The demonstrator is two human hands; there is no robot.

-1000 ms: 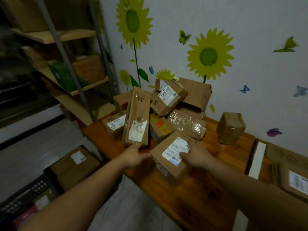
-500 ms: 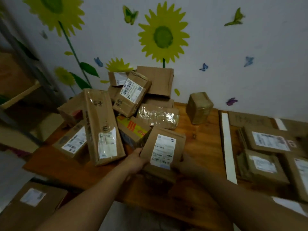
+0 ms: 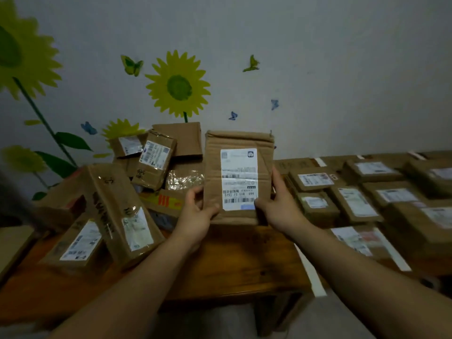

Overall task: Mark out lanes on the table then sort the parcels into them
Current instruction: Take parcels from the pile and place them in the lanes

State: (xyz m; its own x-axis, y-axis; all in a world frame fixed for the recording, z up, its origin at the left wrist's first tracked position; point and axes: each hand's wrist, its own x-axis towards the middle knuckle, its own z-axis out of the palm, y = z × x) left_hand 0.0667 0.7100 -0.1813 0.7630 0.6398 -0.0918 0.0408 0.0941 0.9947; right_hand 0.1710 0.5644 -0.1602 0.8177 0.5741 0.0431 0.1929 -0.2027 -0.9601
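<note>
The left hand (image 3: 195,214) and right hand (image 3: 276,206) pinch the parcel (image 3: 238,167) at its lower corners, upright above the middle of the surface (image 3: 244,260). It seems best to read the label (image 3: 239,179) fully, then lay the parcel flat in its lane right of the white strip (image 3: 309,270)

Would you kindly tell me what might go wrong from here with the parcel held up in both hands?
The left hand and right hand grip the raised parcel only near its lower edge, so it might tip or slip. The long box leans on the pile near the left arm; a nudge could topple it. Sorted parcels crowd the space beyond the white tape strip, so the parcel might straddle it.
</note>
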